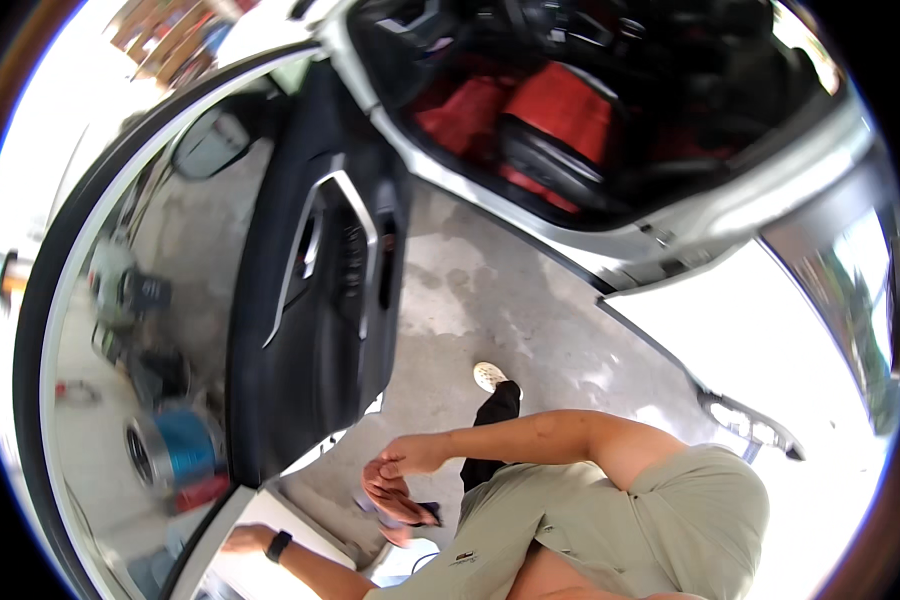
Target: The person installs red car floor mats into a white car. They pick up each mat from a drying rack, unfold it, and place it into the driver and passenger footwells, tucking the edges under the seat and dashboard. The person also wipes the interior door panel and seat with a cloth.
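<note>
We stood on the concrete floor [450, 320] beside the white car [690, 305], within reach of its open front door [315, 400]; our right hand [416, 455] reached across our body and looked closed around a soft, brownish cloth-like thing [383, 490], which hung bunched just below the fingers, near the door's lower end; our left hand [246, 539], with a dark wristband [279, 546] behind it, lay over the pale end of the door, and whether it gripped or merely rested we could not tell; we judged the step in hand to be handling the cloth while steadying the door, and the next move seemed to call for a firm left hand and clear room for the right; the cloth looked crumpled and blurred, with darker patches about it that we could not make out; the door stood wide, its inner panel black and ridged, a silver trim strip [354, 192] bent around the handle area; through its glass showed a blue and silver cylinder [182, 447]; beyond, the cabin held a red and black seat [565, 110].
</note>
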The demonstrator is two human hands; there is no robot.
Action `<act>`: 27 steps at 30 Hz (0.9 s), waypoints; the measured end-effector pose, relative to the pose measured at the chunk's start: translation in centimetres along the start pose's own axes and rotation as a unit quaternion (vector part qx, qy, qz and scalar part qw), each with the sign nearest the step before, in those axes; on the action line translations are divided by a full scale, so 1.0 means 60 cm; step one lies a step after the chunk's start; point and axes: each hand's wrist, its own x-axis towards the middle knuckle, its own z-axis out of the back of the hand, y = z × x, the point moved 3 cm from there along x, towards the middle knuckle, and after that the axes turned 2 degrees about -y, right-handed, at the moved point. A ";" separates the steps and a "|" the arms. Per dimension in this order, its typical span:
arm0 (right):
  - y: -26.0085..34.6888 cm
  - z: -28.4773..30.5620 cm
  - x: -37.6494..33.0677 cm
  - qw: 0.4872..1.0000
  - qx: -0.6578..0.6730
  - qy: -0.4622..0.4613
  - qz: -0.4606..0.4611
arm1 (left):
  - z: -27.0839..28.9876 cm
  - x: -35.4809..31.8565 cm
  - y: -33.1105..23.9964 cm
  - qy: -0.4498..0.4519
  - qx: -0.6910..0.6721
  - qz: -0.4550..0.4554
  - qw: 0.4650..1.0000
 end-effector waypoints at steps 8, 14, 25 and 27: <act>-0.105 -0.084 -0.633 0.825 0.364 -0.426 0.070 | 0.033 -0.426 -0.248 0.588 0.007 -0.211 0.781; -0.244 -0.442 -0.949 0.472 0.371 -0.759 0.254 | 0.578 -0.761 -0.668 0.791 -0.537 -0.162 0.244; -0.408 -0.840 -1.068 0.061 0.383 -0.905 0.176 | 1.365 -1.029 -0.873 0.380 -0.664 -0.643 0.046; -0.441 -0.869 -1.089 -0.011 0.406 -0.896 0.181 | 1.477 -1.097 -0.910 0.274 -0.687 -0.670 0.067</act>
